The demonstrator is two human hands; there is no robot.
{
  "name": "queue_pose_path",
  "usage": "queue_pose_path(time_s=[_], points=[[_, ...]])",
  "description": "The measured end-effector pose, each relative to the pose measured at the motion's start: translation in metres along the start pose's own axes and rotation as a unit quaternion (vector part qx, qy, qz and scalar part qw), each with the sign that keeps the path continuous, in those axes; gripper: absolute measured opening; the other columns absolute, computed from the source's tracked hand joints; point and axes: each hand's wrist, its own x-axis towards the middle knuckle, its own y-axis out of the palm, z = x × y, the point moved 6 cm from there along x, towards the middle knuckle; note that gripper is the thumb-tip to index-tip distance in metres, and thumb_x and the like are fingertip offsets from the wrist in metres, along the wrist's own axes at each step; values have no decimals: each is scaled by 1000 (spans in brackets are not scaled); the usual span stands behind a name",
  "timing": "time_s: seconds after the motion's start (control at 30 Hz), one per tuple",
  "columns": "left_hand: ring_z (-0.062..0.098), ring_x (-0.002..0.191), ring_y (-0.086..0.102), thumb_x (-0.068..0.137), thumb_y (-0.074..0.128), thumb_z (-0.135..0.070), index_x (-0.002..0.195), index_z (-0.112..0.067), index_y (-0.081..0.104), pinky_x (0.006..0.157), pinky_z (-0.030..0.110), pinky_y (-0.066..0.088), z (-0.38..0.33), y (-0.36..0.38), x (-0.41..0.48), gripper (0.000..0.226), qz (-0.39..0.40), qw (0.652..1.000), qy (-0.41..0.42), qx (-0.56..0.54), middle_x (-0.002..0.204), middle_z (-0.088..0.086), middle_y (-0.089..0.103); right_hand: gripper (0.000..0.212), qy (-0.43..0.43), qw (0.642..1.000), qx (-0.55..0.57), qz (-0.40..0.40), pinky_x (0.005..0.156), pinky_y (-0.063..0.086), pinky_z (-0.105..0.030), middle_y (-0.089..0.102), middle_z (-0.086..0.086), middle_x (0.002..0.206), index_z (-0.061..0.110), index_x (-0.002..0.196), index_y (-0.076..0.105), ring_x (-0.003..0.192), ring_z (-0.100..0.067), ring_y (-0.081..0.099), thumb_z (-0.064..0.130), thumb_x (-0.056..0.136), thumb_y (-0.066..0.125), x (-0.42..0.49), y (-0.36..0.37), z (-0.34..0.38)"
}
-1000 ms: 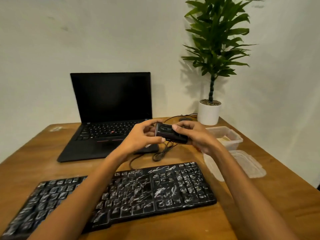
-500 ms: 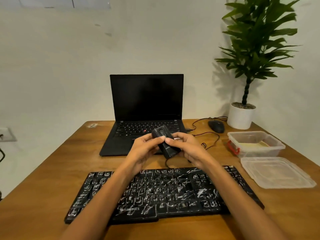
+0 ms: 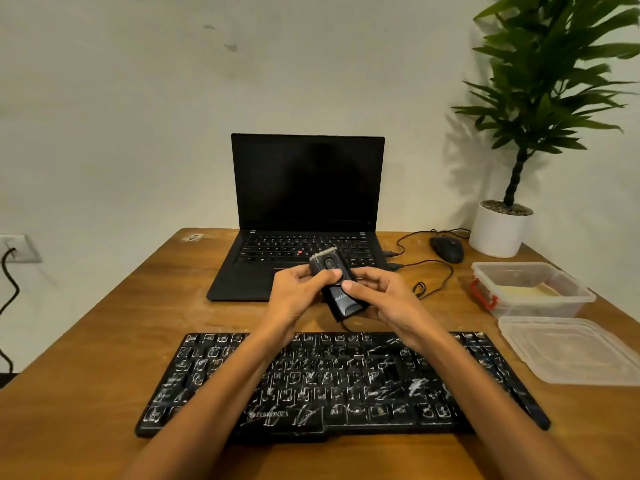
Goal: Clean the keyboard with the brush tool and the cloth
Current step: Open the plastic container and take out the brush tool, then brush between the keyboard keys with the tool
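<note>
A black keyboard (image 3: 346, 379) smeared with white marks lies across the near part of the wooden table (image 3: 104, 334). Above its far edge, both hands hold a small dark brush tool (image 3: 341, 299) with a strip of pale bristles at its far end. My left hand (image 3: 294, 299) grips the tool's left side, thumb on its top face. My right hand (image 3: 384, 299) grips the right side, thumb near the middle button. A yellowish cloth (image 3: 519, 291) lies inside an open clear container (image 3: 533, 289) at the right.
An open black laptop (image 3: 304, 216) stands behind the hands. A black mouse (image 3: 446, 249) and its cables lie to the laptop's right. A potted plant (image 3: 502, 226) occupies the far right corner. The container's lid (image 3: 568, 351) rests beside the keyboard's right end.
The tool has turned in my hands, its bristled end now pointing away and up. The camera has swung left and tilted, so the whole scene sits further right in view.
</note>
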Motion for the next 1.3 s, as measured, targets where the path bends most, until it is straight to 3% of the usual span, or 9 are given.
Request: queue_pose_path(time_s=[0.1, 0.3, 0.47, 0.57, 0.7, 0.87, 1.07, 1.17, 1.3], points=[[-1, 52, 60, 80, 68, -13, 77, -10, 68, 49, 12, 46, -1, -3, -2, 5, -30, 999, 11, 7, 53, -8, 66, 24, 5, 1000, 1, 8, 77, 56, -35, 71, -12, 97, 12, 107, 65, 88, -22, 68, 16, 84, 64, -1, 2, 0], [3, 54, 64, 83, 65, -18, 79, -5, 69, 47, 15, 47, -1, -5, -6, 13, -50, 999, 13, -14, 58, -4, 68, 19, 4, 1000, 13, 4, 66, 56, -26, 72, -9, 91, 14, 101, 67, 83, -20, 70, 14, 83, 65, -4, 4, 3], [11, 71, 67, 81, 68, -24, 88, -9, 69, 63, 22, 56, 0, -3, -6, 16, -9, 999, -29, -38, 77, 3, 72, 24, 15, 999, 25, -26, 70, 56, -33, 71, -11, 93, 10, 104, 66, 81, -20, 68, 16, 81, 66, -3, 1, 2], [12, 74, 67, 80, 69, -26, 89, -13, 69, 66, 21, 57, -3, -10, -8, 16, 7, 999, -39, -36, 85, 6, 72, 24, 46, 993, 105, -41, 58, 56, -28, 70, -12, 91, 5, 103, 64, 76, -19, 68, 13, 81, 66, -3, 2, 1], [9, 72, 67, 77, 71, -30, 93, -11, 70, 63, 18, 55, -4, -28, -15, 25, 45, 997, -60, -18, 83, 5, 72, 13, 94, 960, 256, -66, 55, 58, -26, 72, -6, 74, 4, 87, 65, 74, -19, 69, 10, 76, 67, -2, 12, 0], [8, 68, 65, 75, 71, -31, 100, -7, 70, 60, 17, 53, -3, -54, -22, 34, 55, 995, -85, 2, 84, 5, 71, 16, 123, 924, 355, -75, 55, 51, -15, 71, -6, 78, 7, 83, 65, 83, -16, 63, 15, 70, 70, 5, 43, 1], [6, 71, 66, 67, 73, -35, 89, -11, 69, 60, 16, 52, -17, -101, -25, 32, 77, 989, -67, 109, 84, 1, 71, 14, 80, 964, 251, -26, 62, 49, -22, 70, -5, 85, 13, 90, 63, 81, -14, 62, 12, 76, 66, 22, 78, 10], [7, 74, 66, 72, 73, -28, 95, -12, 67, 61, 14, 51, -22, -155, -17, 29, 38, 977, -57, 201, 91, 2, 70, 20, 62, 981, 186, -5, 69, 51, -29, 72, -4, 89, 17, 91, 64, 89, -19, 66, 21, 71, 68, 29, 90, 12], [11, 65, 62, 77, 69, -15, 92, -5, 68, 58, 16, 53, -3, -215, -16, 18, 54, 954, -136, 262, 81, 7, 69, 35, 35, 994, 96, 39, 87, 50, -37, 71, -4, 98, 15, 97, 65, 98, -20, 65, 31, 66, 71, 38, 116, 12]])
